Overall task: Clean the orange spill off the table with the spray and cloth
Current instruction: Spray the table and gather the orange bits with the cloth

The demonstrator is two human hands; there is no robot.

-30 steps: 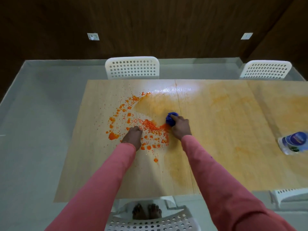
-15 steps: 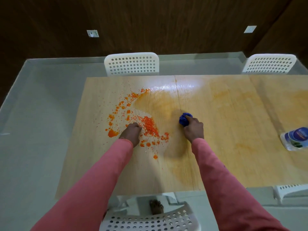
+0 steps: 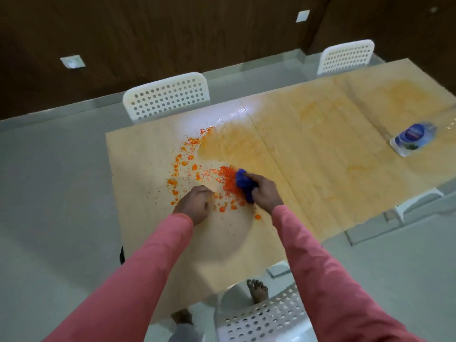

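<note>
1. Firstly, the right hand (image 3: 265,193) had its fingers curled around the blue cloth (image 3: 244,184), pressed to the table (image 3: 320,169) at the orange spill (image 3: 212,180).
2. The left hand (image 3: 193,208) rested on the table beside the spill, fingers loosely curled, holding nothing.
3. The spray bottle (image 3: 413,138) lay well apart, toward the table's right end.

Landmark: table (image 3: 308,193).
Spill (image 3: 209,178): on its left part.
Cloth (image 3: 244,185): at the spill's right edge.
Bottle (image 3: 412,139): far right.
Chair (image 3: 167,97): behind the table.
</note>
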